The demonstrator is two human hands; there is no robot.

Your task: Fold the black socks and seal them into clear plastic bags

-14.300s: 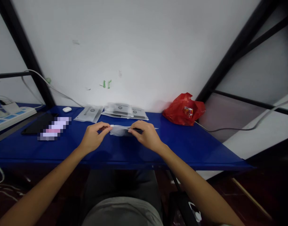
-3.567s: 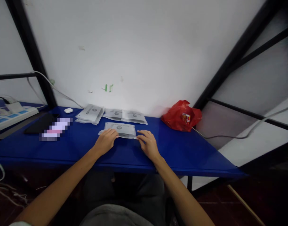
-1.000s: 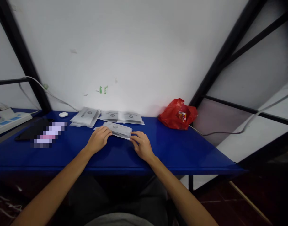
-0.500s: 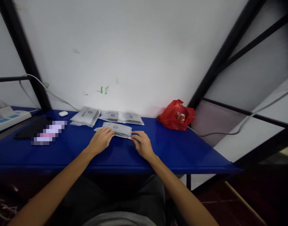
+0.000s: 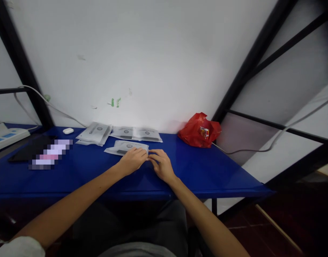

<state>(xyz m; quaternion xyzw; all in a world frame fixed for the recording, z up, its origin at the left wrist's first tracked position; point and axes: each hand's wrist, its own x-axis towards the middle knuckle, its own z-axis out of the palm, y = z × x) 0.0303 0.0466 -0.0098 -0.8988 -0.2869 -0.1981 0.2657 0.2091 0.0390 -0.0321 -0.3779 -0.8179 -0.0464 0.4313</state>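
Note:
A flat grey printed pouch (image 5: pixel 124 146) lies on the blue table (image 5: pixel 207 167) in front of me. My left hand (image 5: pixel 132 160) rests on the pouch's near right edge with its fingers curled and pressed down on it. My right hand (image 5: pixel 162 164) meets it at the pouch's right end, fingertips pinched against that corner. The two hands touch each other there. Part of the pouch is hidden under my left hand.
More grey pouches lie by the wall: a stack (image 5: pixel 94 132) to the left and a pair (image 5: pixel 137 133) behind. A red plastic bag (image 5: pixel 199 130), a white earbud case (image 5: pixel 68 130), a dark tablet (image 5: pixel 27 150) and a power strip (image 5: pixel 5 135) also sit here.
My left hand has slid right along the pouch's near edge until it meets my right hand at the right end. The pouch stays flat on the table.

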